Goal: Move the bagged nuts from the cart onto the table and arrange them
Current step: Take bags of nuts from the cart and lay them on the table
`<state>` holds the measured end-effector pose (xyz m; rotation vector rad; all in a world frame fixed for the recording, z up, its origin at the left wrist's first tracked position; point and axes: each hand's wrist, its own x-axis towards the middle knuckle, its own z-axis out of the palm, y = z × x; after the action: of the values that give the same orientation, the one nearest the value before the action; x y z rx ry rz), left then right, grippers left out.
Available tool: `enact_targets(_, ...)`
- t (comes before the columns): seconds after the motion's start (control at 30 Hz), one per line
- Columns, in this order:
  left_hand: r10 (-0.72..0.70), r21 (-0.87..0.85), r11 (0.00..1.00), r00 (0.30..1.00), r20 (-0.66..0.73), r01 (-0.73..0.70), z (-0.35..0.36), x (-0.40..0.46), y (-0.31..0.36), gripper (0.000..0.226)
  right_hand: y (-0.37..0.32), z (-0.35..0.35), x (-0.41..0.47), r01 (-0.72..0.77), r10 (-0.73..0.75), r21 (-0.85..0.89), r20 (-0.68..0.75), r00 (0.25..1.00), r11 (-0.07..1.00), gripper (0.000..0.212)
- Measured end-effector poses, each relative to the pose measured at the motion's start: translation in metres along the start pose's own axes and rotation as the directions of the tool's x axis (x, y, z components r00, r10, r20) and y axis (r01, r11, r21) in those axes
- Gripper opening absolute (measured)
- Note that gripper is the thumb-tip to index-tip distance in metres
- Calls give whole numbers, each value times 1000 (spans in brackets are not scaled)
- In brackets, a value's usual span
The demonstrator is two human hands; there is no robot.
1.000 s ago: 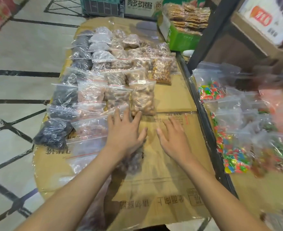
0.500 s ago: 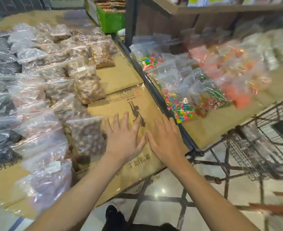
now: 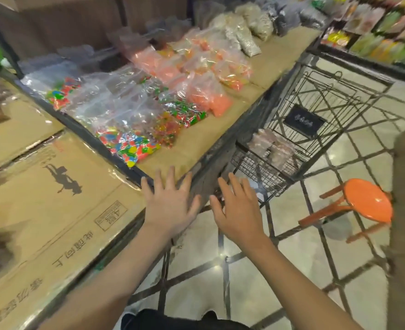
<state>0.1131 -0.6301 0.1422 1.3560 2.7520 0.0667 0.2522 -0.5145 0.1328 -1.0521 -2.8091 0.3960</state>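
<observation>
Both hands, left (image 3: 170, 206) and right (image 3: 238, 211), grip wide and empty, bagged nuts (image 3: 271, 148) in cart (image 3: 327, 96) beyond.

Two bare hands hover palm-down with fingers spread, the left hand (image 3: 170, 206) over the corner of a cardboard-covered table (image 3: 53, 210), the right hand (image 3: 238, 210) over tiled floor (image 3: 292, 258). Beyond them, clear bags of bright candy (image 3: 130, 146) and orange sweets (image 3: 211, 96) lie on a second table. A wire shopping cart (image 3: 320, 110) stands to the right, holding bagged nuts (image 3: 271, 148) in its basket. An orange stool (image 3: 366, 198) sits nearby.
</observation>
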Motion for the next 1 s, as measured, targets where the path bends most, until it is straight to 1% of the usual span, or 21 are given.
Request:
enact_targets(0.13, 103, 25, 994, 995, 15, -104, 2, 34, 66, 74, 68, -22, 0, -135, 135, -3, 3, 991, 991, 63)
enact_targets(0.37, 236, -5, 972, 971, 27, -236, 19, 112, 141, 68, 146, -28, 36, -297, 297, 1, -31, 954, 955, 65)
enact_targets(0.53, 299, -6, 954, 954, 35, -298, 44, 195, 172, 68, 186, -28, 87, -388, 388, 22, -72, 919, 921, 65)
enact_targets(0.67, 365, -6, 931, 928, 74, -366, 59, 269, 188, 69, 219, -24, 138, -447, 447, -11, 5, 894, 894, 76)
enact_targets(0.77, 404, -23, 915, 910, 96, -403, 62, 323, 200, 69, 244, -21, 175, -496, 496, 12, 42, 868, 868, 80)
enact_targets(0.87, 416, -21, 909, 900, 129, -417, 66, 375, 212, 67, 263, -15, 211, -525, 523, 25, 73, 849, 850, 74)
enact_targets(0.93, 425, -25, 905, 894, 146, -426, 72, 404, 221, 70, 277, -11, 231, -548, 544, 39, 80, 835, 836, 66)
enact_targets(1.0, 431, -19, 901, 888, 160, -434, 78, 429, 232, 72, 292, -7, 248, -568, 563, 52, 83, 822, 822, 64)
